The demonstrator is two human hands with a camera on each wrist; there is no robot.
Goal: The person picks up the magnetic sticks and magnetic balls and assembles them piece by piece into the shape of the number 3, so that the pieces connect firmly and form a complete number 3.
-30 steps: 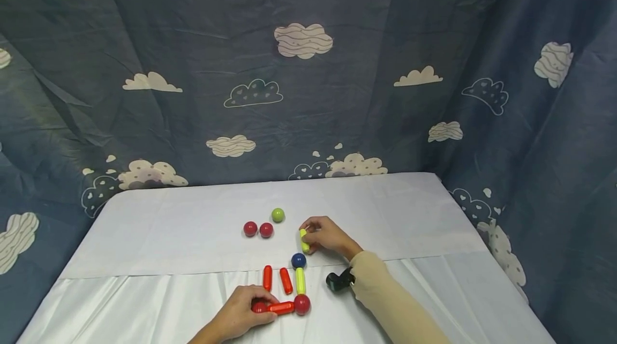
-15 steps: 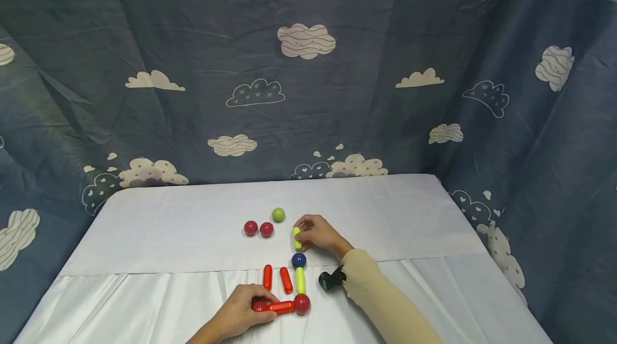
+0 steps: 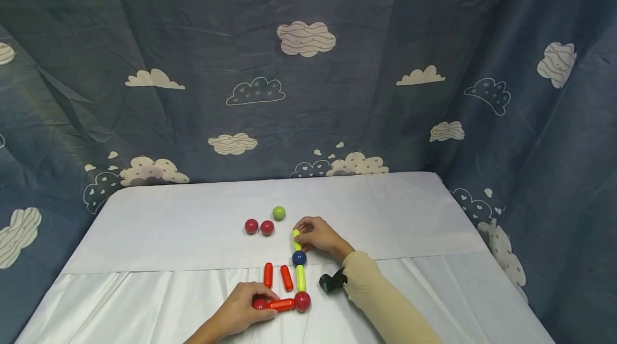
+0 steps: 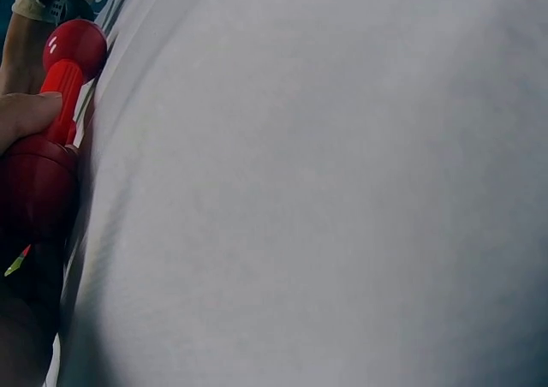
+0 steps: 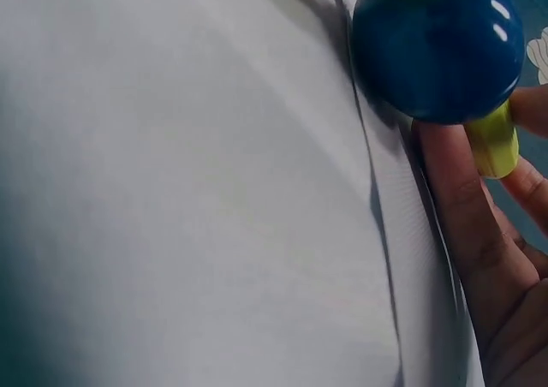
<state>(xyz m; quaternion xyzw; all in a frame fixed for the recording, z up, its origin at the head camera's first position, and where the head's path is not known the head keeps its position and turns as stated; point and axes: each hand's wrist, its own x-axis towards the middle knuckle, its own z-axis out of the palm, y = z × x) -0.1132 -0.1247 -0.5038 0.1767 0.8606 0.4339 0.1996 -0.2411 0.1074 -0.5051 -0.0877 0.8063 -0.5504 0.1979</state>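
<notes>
In the head view my left hand [image 3: 241, 304] grips a red ball [image 3: 260, 304] and the near end of a red rod [image 3: 281, 305]; its thumb lies on the rod in the left wrist view. That rod's other end meets a second red ball [image 3: 302, 301]. From there a yellow rod [image 3: 301, 278] runs away from me to a blue ball [image 3: 299, 258]. My right hand [image 3: 320, 237] pinches another yellow rod [image 3: 296, 239] between thumb and fingers, its near end against the blue ball's far side. In the right wrist view a fingertip lies right under the blue ball [image 5: 441, 49].
Two loose red rods, a left one [image 3: 268, 275] and a tilted one [image 3: 286, 278], lie inside the corner of joined pieces. Farther back are two red balls [image 3: 258, 226] and a green ball [image 3: 279, 213]. A black wrist camera [image 3: 332, 282] sits under the right sleeve. White cloth [image 3: 168, 237] covers the table.
My right hand has moved slightly left and then toward me, bringing the yellow rod against the blue ball. My left hand keeps its grip in the same place.
</notes>
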